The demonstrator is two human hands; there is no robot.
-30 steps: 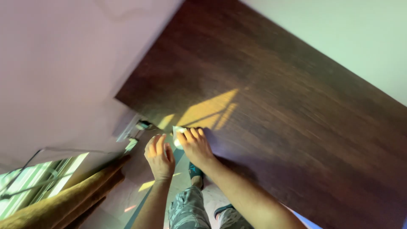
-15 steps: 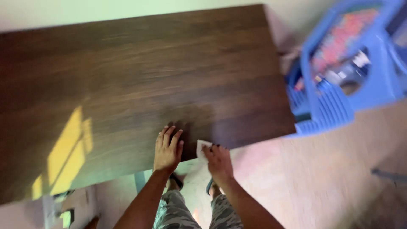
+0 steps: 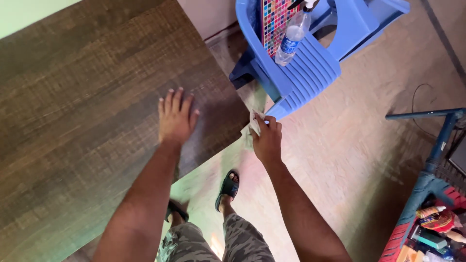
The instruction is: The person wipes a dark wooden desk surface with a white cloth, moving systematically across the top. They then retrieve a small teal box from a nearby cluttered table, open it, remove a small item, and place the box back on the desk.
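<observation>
Head view: I see left hand (image 3: 175, 118) flat on the dark wood desk (image 3: 87, 97), fingers spread. Right hand (image 3: 266, 139) fingers pinch a white cloth (image 3: 253, 122) at the desk's corner edge, beside a blue plastic chair (image 3: 301, 63).

A dark wood-grain tabletop (image 3: 87, 97) is seen, with the left hand (image 3: 175, 118) laid flat on it near its corner. A blue plastic chair (image 3: 310, 63) is stood on the tiled floor (image 3: 349, 145).
</observation>
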